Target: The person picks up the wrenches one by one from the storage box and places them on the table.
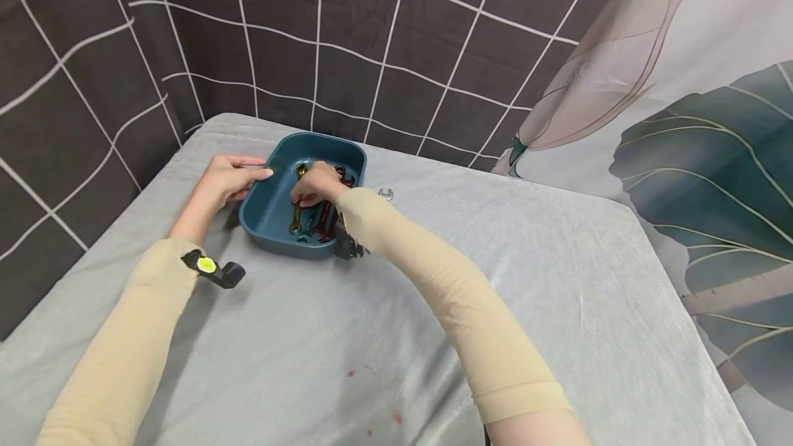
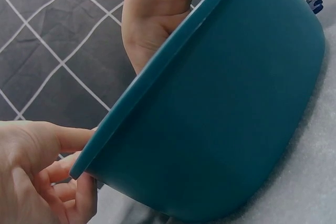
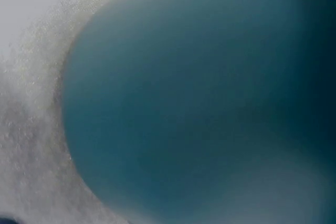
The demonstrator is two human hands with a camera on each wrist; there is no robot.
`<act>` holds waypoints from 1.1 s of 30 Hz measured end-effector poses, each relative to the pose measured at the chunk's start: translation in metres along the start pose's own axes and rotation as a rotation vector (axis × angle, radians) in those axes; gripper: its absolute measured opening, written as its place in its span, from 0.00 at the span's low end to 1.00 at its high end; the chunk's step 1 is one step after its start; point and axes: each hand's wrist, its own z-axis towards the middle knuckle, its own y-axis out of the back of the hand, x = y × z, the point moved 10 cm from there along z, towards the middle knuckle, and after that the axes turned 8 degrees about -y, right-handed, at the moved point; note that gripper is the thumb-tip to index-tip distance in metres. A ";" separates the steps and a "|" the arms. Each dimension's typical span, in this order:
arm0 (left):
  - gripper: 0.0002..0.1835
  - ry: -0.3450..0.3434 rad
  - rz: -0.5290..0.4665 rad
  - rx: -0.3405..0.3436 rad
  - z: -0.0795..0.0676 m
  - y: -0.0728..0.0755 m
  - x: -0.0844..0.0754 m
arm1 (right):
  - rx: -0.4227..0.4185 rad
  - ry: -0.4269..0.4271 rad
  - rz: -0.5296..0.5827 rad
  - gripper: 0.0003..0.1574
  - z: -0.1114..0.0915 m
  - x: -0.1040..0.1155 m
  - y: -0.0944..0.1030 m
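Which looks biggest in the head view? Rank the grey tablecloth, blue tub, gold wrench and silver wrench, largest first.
1. Grey tablecloth
2. Blue tub
3. Gold wrench, partly behind the right hand
4. Silver wrench, only its open end showing

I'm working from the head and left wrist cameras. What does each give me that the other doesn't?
Only the head view shows inside the container: gold, teal and red wrenches, with the right hand's fingers at the gold one. It also shows the leaf-patterned curtain.

Only the left wrist view gives a close look at the container's broad outer wall and the fingers curled beneath its rim.

Both show the left hand at the rim, the right arm reaching in, and the dark grid-patterned backdrop.
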 end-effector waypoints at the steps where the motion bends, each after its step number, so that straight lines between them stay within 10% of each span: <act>1: 0.30 0.001 0.000 0.000 0.000 0.000 0.000 | 0.004 -0.005 0.020 0.15 0.000 -0.001 -0.001; 10: 0.29 0.003 0.007 -0.013 -0.001 0.001 0.000 | 0.063 -0.032 0.169 0.08 -0.003 -0.006 -0.009; 33: 0.30 0.000 0.027 -0.013 -0.002 0.001 0.001 | 0.065 0.002 0.084 0.11 -0.004 -0.011 -0.007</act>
